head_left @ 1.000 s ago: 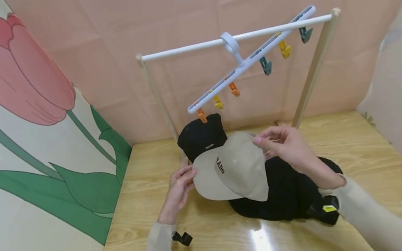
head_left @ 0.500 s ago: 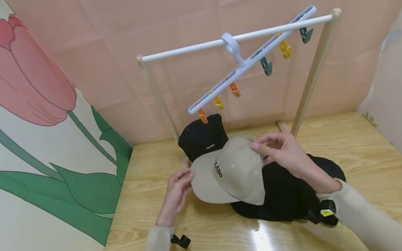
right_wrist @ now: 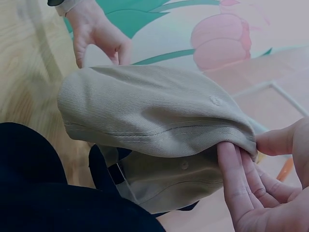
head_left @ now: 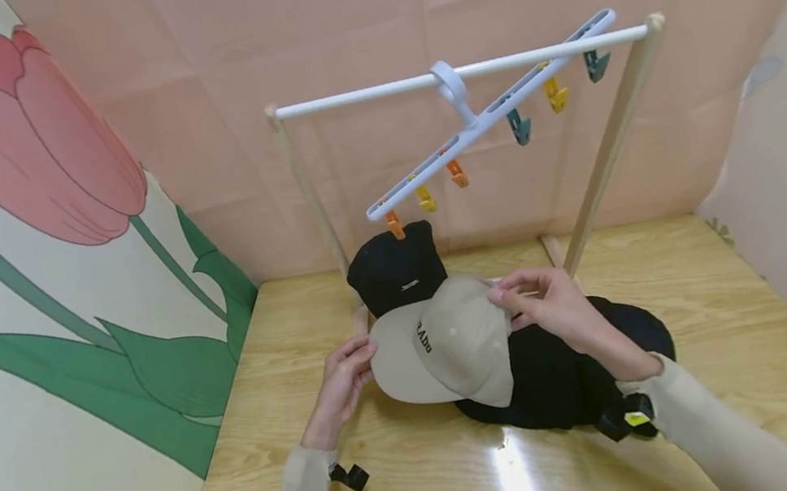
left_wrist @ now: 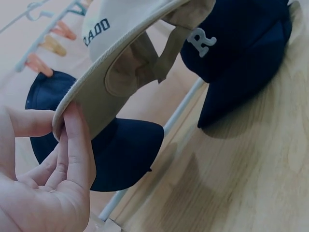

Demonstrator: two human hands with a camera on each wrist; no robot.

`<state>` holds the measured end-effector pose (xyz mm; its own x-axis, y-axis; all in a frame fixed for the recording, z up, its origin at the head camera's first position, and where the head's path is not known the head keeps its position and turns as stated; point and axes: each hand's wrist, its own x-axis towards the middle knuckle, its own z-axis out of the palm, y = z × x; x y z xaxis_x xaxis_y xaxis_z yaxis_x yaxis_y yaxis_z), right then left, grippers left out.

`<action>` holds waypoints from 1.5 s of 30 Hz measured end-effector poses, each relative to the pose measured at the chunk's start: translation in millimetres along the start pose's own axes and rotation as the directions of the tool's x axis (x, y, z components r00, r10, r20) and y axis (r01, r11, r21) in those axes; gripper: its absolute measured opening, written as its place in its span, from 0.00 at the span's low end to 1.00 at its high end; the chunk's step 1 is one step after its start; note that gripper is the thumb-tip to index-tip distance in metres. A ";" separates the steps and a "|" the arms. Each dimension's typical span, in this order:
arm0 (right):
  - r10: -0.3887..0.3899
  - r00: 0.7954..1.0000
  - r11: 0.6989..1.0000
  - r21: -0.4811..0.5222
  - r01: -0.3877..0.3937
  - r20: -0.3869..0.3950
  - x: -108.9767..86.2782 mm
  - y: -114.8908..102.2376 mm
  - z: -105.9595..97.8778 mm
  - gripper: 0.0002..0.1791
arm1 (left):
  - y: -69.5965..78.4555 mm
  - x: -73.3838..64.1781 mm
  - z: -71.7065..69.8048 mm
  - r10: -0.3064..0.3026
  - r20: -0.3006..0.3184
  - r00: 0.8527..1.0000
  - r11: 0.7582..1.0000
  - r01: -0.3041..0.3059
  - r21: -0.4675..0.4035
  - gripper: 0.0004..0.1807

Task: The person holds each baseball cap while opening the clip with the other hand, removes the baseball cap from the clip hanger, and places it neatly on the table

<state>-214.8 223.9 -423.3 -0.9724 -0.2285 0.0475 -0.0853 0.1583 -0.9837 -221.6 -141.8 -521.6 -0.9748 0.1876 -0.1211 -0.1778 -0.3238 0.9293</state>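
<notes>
A beige baseball cap [head_left: 460,340] with dark lettering is held between both hands, over the table. My left hand [head_left: 340,383] pinches the edge of its brim, thumb on one side and fingers beneath, as the left wrist view shows. The crown is pinched by my right hand [head_left: 556,307], with fingers tucked inside the fabric in the right wrist view. Behind it, a black cap [head_left: 396,266] hangs from an orange clip [head_left: 395,225] at the hanger's near end. A dark cap with a white R [left_wrist: 236,43] lies on the table, partly hidden by the beige cap and right hand.
A pale blue clip hanger [head_left: 489,119] hangs slanted from the white bar [head_left: 360,95] of a wooden-legged stand. Orange, yellow and teal clips line it. Pink cloth [head_left: 203,138] backs the wooden table [head_left: 268,425]; a tulip-print panel [head_left: 56,262] stands at left.
Both hands have carried the beige cap slightly left and lower in the head view, keeping their grips. The hanger, the clipped black cap and the dark cap on the table stay put.
</notes>
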 end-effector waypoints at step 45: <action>0.089 0.996 0.993 -0.072 -0.089 -0.007 -4.1 31.7 1.2 0.20 | -31.8 -0.8 -7.8 -0.114 -0.067 0.991 0.985 0.121 0.124 0.22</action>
<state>-213.2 228.7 -454.9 -0.9775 -0.2072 -0.0389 -0.0138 0.2466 -0.9690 -216.2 -138.9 -553.9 -0.9551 0.1607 -0.2489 -0.2765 -0.1813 0.9438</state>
